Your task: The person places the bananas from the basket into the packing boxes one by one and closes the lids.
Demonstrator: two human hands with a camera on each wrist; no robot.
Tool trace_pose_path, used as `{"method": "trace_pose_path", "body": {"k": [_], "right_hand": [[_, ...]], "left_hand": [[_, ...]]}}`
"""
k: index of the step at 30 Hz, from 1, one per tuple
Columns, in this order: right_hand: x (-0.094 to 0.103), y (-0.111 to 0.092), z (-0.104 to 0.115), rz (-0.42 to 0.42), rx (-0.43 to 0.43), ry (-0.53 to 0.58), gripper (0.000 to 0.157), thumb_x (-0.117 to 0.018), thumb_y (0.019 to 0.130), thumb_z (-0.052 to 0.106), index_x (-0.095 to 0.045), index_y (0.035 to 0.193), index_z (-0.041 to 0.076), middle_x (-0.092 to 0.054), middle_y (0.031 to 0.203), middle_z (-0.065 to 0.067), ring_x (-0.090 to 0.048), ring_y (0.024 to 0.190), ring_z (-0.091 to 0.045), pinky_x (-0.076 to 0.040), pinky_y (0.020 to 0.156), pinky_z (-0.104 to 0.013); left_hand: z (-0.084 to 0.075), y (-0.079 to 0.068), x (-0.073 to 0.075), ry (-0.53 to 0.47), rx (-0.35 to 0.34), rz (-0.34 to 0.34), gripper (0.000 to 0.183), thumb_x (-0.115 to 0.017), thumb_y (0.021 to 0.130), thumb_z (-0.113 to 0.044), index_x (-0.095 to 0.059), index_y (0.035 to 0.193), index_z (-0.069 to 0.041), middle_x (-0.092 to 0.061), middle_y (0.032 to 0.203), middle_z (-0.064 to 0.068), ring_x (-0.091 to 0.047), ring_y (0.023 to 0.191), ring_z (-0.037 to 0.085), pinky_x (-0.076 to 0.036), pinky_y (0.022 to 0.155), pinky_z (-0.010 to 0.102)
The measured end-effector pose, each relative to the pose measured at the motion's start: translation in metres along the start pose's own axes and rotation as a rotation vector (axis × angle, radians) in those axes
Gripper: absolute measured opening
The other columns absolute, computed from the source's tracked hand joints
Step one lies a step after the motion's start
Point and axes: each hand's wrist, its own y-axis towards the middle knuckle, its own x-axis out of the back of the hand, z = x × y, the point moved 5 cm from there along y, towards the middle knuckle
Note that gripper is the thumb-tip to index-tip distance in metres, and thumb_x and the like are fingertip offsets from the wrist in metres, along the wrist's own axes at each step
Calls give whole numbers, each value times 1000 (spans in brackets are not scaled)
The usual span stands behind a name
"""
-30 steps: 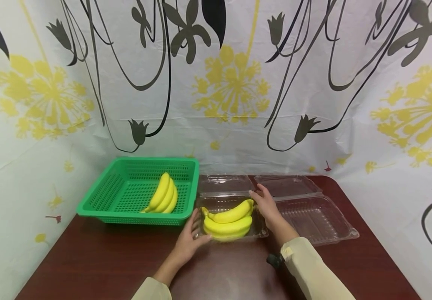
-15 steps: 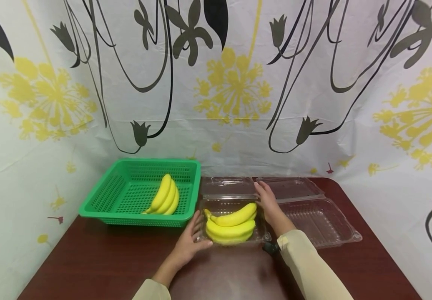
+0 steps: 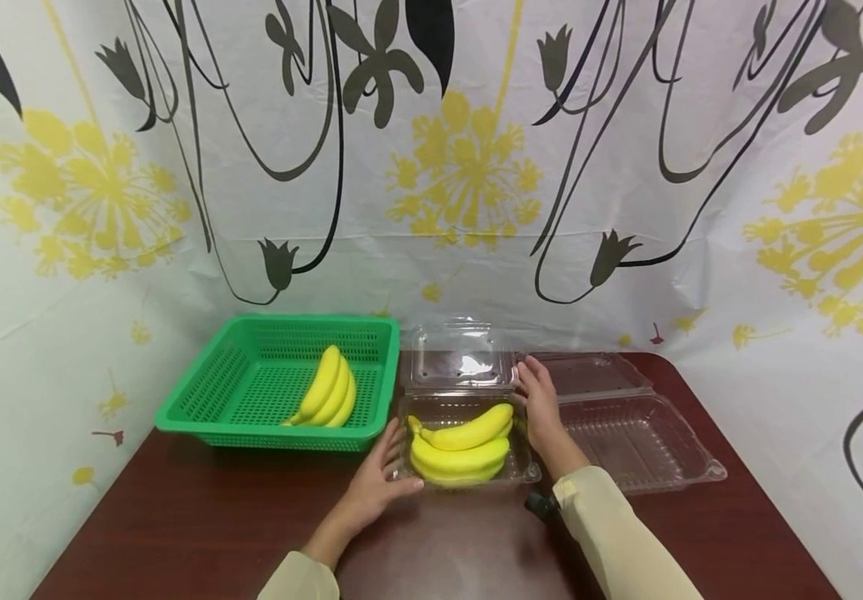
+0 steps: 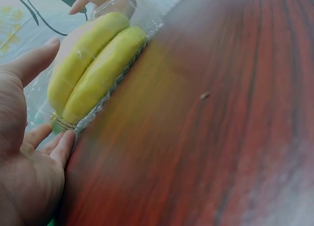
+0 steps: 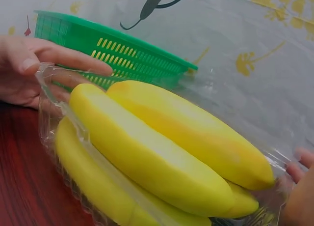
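A clear plastic clamshell container [image 3: 521,467] stands on the table with a bunch of yellow bananas [image 3: 461,454] in its base. Its hinged lid [image 3: 454,354] is tilted up at the back. My left hand [image 3: 373,479] rests against the container's left side, thumb and fingers spread; in the left wrist view the left hand [image 4: 32,152] touches the end near the banana tips. At the lid's right edge, my right hand [image 3: 544,412] holds the rim with bent fingertips. Only part of the right hand [image 5: 300,186] shows in the right wrist view.
A green plastic basket [image 3: 207,408] on the left holds another bunch of bananas [image 3: 329,392]. To the right lies a second clear clamshell [image 3: 630,442], its lid folded back. A patterned cloth [image 3: 469,283] hangs behind the dark red-brown table [image 3: 199,517].
The filled container's lid has swung up from lying flat, with my right hand at its edge. My left hand stays at the container's left side.
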Motion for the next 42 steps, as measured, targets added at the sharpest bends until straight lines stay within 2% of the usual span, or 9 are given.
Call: {"method": "trace_pose_path", "body": {"k": [8, 15, 18, 23, 27, 30, 35, 39, 42], "right_hand": [[2, -1, 3, -63, 141, -9, 55, -49, 85, 42, -35, 129, 14, -47, 117, -14, -43, 107, -27, -32, 89, -43], [6, -3, 6, -125, 204, 11, 48, -46, 87, 41, -42, 124, 11, -52, 107, -18, -47, 101, -29, -35, 86, -44], [6, -3, 9, -117, 226, 7, 47, -42, 88, 42, -44, 122, 10, -51, 105, -20, -47, 99, -29, -35, 85, -44], [6, 0, 12, -80, 265, 10, 50, -33, 91, 44, -47, 119, 5, -53, 97, -20, -50, 92, -29, -37, 81, -43], [10, 4, 8, -36, 274, 84, 48, -33, 91, 43, -53, 114, 6, -59, 86, -12, -55, 83, -21, -42, 75, -34], [13, 2, 7, -32, 277, 114, 48, -34, 91, 43, -54, 112, 5, -60, 81, -9, -56, 79, -20, -43, 74, -33], [13, -9, 14, -55, 282, 107, 52, -33, 91, 43, -50, 112, -2, -56, 89, -26, -52, 88, -33, -36, 84, -44], [14, -17, 15, 17, 260, 160, 50, -29, 93, 40, -46, 115, -2, -47, 107, -34, -44, 104, -39, -24, 96, -40], [13, -25, 15, 91, 241, 186, 51, -25, 94, 39, -42, 120, -1, -40, 116, -34, -36, 113, -39, -16, 101, -38]], "left_hand": [[1, 1, 0, -12, 4, -12, 92, -68, 72, -4, -6, 139, -10, -19, 138, 19, -23, 122, 37, -25, 95, 47], [-3, 0, -2, 2, -38, -41, 90, -68, 72, -4, -6, 138, -4, -19, 137, 23, -24, 121, 40, -26, 94, 49], [-3, -1, -2, 13, -35, -49, 90, -68, 72, -5, -7, 138, -4, -20, 136, 23, -25, 120, 40, -26, 93, 49], [-2, -1, -1, 19, 10, -57, 90, -69, 72, -7, -8, 139, -8, -22, 137, 18, -26, 121, 36, -27, 94, 48], [-1, -1, -1, 23, 11, -65, 90, -69, 73, -8, -7, 139, -8, -22, 138, 18, -27, 121, 36, -28, 93, 48], [1, -1, -1, 31, 11, -77, 90, -69, 73, -8, -7, 139, -9, -22, 138, 17, -28, 120, 36, -29, 93, 48], [2, -1, -1, 47, 15, -104, 90, -69, 72, -10, -9, 139, -10, -24, 137, 16, -30, 119, 35, -31, 92, 47], [2, -2, -1, 41, 18, -118, 89, -69, 73, -10, -10, 139, -11, -25, 137, 16, -30, 119, 34, -31, 92, 47], [2, -2, -1, 41, 15, -127, 89, -69, 73, -11, -10, 139, -12, -26, 136, 17, -30, 119, 34, -31, 92, 47]]}}
